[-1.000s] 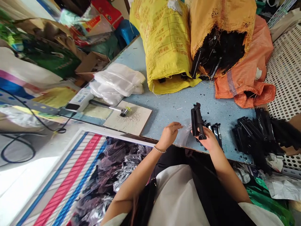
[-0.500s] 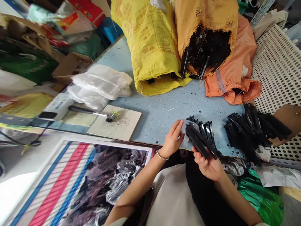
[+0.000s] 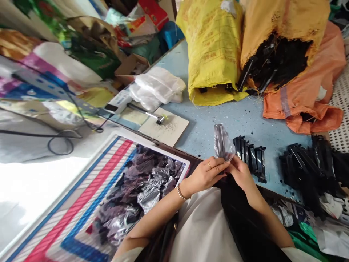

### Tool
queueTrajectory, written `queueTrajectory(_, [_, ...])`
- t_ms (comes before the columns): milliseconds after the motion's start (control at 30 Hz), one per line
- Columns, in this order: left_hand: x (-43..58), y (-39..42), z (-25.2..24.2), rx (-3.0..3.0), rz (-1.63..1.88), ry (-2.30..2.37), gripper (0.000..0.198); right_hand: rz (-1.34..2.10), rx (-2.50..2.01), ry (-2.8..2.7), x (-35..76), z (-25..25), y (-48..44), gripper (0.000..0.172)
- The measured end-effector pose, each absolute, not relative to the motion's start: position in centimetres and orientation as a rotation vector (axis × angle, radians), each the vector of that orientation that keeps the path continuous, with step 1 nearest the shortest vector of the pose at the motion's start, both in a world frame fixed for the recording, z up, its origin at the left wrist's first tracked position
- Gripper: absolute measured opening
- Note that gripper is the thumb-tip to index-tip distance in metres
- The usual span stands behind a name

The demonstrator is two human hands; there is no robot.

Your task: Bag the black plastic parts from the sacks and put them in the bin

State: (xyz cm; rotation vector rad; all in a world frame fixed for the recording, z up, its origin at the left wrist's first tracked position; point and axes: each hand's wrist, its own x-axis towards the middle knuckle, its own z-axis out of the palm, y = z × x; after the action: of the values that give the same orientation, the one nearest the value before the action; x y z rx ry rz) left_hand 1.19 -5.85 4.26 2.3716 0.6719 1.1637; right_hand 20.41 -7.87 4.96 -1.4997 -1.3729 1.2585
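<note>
A clear plastic bag [image 3: 222, 142] with long black plastic parts inside stands up from between my hands at the table's front edge. My left hand [image 3: 208, 174], with a ring and a beaded bracelet, pinches the bag's lower end. Fingers of my right hand [image 3: 241, 174] are closed on the same end, touching the left fingertips. That gripped end is hidden by the fingers. Just right of the bag lies a row of black plastic parts [image 3: 252, 156], and a larger heap of similar parts [image 3: 308, 163] sits farther right.
A basket [image 3: 89, 198] at lower left holds many bagged dark parts. On the blue table [image 3: 207, 120] are a hammer [image 3: 148, 114] on a pale board [image 3: 177, 127] and a stack of plastic bags [image 3: 160, 85]. Yellow [image 3: 215, 54] and orange [image 3: 283, 18] sacks stand behind.
The black parts that were in my right hand are now inside the plastic bag. My hands have come together on it. The view has swung left.
</note>
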Motion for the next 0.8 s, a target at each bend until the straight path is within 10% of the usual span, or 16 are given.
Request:
queueTrajectory(333, [-3.0,-6.7,5.2,2.150,1.080,0.764,0.015,0.625,-1.169,-2.013,16.7,7.5,-5.1,0.020])
queueTrajectory(567, [-14.5,-9.2,6.8,1.866,0.735,1.063,0.023,1.215,-0.827,-2.031,16.8,7.2,-5.8,0.023])
queueTrajectory(800, [-28.4,-15.1,-5.6,1.124,-0.125,2.140,0.009,1.427,-1.304,-1.612,17.6,1.5,-5.2,0.020])
